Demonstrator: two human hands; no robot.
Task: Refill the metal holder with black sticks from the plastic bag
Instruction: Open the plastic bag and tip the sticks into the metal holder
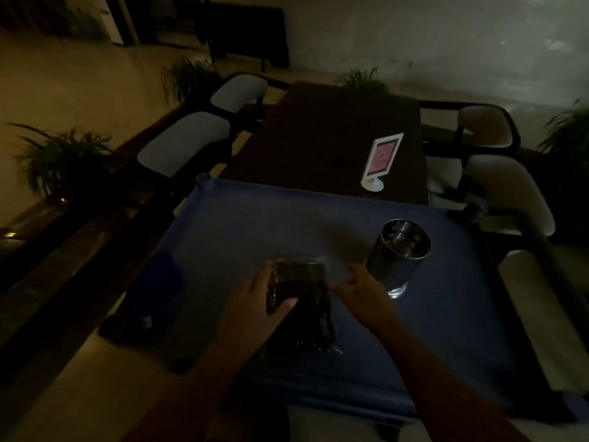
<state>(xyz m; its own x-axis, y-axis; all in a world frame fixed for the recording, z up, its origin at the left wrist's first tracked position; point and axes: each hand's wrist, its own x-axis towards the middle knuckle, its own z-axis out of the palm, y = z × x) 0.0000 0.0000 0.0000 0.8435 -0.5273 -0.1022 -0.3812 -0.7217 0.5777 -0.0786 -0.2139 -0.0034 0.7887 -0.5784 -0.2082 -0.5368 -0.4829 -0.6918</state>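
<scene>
Hands (255,298) (360,288) reaching forward, clutching plastic bag (302,301).

Dim restaurant or café seating area, long dark table (334,138) flanked by cushioned chairs (188,141), tabletop menu stand (382,161) (potted plants (63,154) around)

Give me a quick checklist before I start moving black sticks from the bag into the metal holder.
1. Metal holder upright on the blue surface: ok.
2. Holder mouth open and unobstructed: ok; whether it already holds sticks: cannot tell, too dark.
3. Left hand has a grip on the plastic bag: ok, fingers rest over its near end.
4. Right hand free to pull sticks: ok, it lies beside the bag, between bag and holder.
5. Bag opened: cannot tell.
6. Holder clear of the surface edge: ok.
</scene>
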